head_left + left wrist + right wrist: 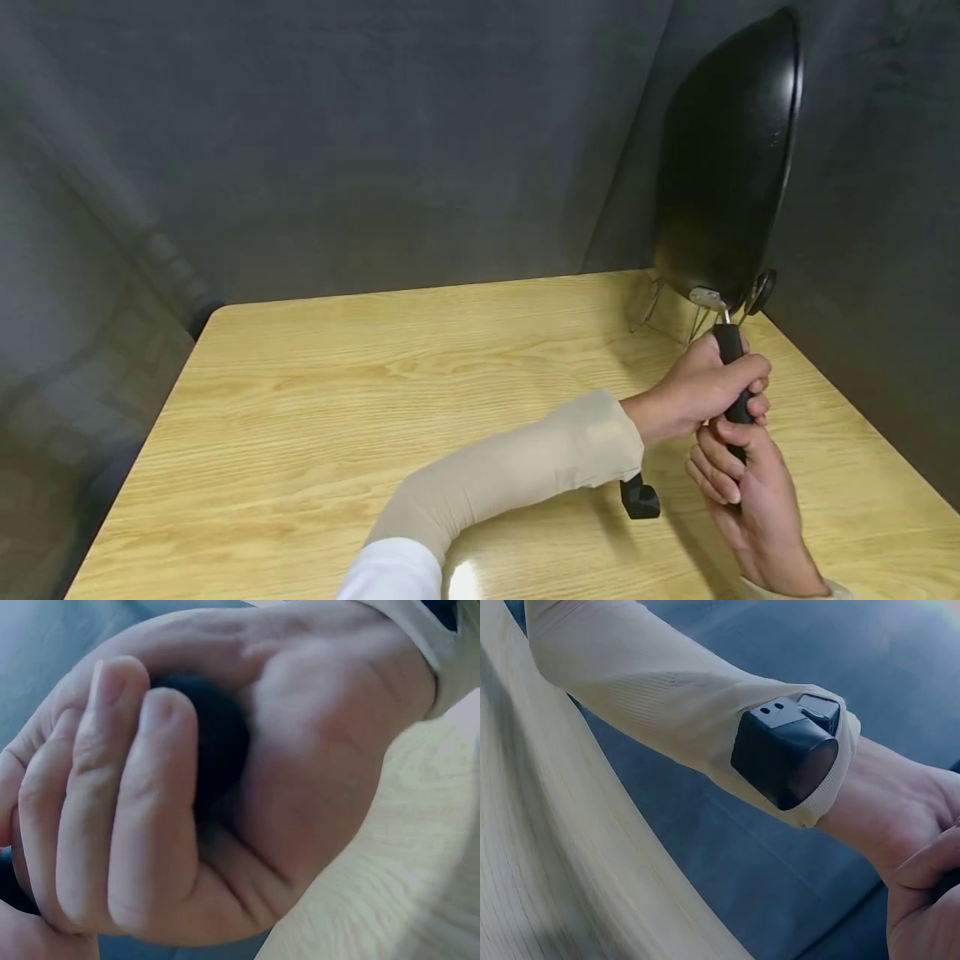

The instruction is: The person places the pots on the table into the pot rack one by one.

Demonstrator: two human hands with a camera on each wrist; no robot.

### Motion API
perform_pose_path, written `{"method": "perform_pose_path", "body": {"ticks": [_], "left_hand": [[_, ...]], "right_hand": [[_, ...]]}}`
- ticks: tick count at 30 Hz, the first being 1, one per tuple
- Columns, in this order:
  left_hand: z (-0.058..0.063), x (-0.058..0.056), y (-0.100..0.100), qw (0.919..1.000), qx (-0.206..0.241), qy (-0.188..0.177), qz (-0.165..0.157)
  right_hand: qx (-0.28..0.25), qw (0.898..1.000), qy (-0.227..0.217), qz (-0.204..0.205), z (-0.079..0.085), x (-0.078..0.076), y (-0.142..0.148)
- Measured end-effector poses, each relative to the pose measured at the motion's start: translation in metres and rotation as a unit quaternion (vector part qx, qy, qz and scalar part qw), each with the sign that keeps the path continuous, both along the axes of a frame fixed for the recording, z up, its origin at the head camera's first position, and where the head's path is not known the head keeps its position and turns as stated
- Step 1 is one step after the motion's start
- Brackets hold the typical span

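Fingers (pixel 154 810) right up close, filling the left wrist view, curling over a black handle (pixel 727 343), and that's my left hand (pixel 708 387) grasping it high up near the pan end. Just below comes my right hand (pixel 757 492), clenched round the same handle, so both hands are full! Follow that grip upward and there's the big black wok (pixel 727 167), raised at the far right, standing on edge, rounded underside to the left, rim to the right, a metal bracket (pixel 705 297) fixed low on its side. Down below it, thin wire legs (pixel 697 325) stand on the worktop (pixel 375 400); whether the wok touches them, I can't tell. Back along my left arm runs a beige sleeve (pixel 517 454), white fabric (pixel 397 575) at its upper end, a boxy black device (pixel 784 754) at its cuff. Beyond the wood grain, dark grey cloth (pixel 375 150) hangs behind and to both sides.
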State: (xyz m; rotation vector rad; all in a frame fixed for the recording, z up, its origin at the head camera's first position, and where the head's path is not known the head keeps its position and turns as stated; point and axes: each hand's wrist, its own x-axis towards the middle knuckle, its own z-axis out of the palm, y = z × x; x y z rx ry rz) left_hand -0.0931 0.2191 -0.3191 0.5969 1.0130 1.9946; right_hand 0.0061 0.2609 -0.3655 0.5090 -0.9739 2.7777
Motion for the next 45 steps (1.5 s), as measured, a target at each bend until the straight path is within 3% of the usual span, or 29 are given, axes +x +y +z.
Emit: {"method": "perform_pose_path", "body": {"ticks": [4, 8, 14, 19, 28, 35, 45], "left_hand": [[0.001, -0.004, 0.000, 0.9966, -0.035, 0.074, -0.014], [0.003, -0.011, -0.001, 0.9839, -0.077, 0.159, -0.027], [0.004, -0.020, -0.001, 0.9720, -0.117, 0.202, -0.025], [0.003, -0.021, -0.001, 0.9612, -0.140, 0.237, -0.015], [0.003, -0.024, -0.001, 0.9290, -0.184, 0.321, -0.004], [0.004, -0.023, 0.002, 0.8828, -0.254, 0.395, -0.002], [0.008, -0.022, 0.008, 0.8471, -0.306, 0.434, 0.005]], "right_hand": [[-0.011, 1.000, 0.015, -0.004, -0.001, -0.003, -0.002], [-0.013, 1.000, 0.012, -0.023, -0.002, -0.005, -0.003], [-0.028, 0.999, 0.011, -0.016, -0.002, -0.014, -0.007], [-0.045, 0.999, 0.016, -0.006, -0.004, -0.018, -0.010], [-0.060, 0.998, 0.005, 0.006, -0.007, -0.020, -0.013], [-0.077, 0.996, 0.012, 0.039, -0.011, -0.020, -0.014], [-0.095, 0.994, 0.014, 0.052, -0.011, -0.020, -0.014]]}}
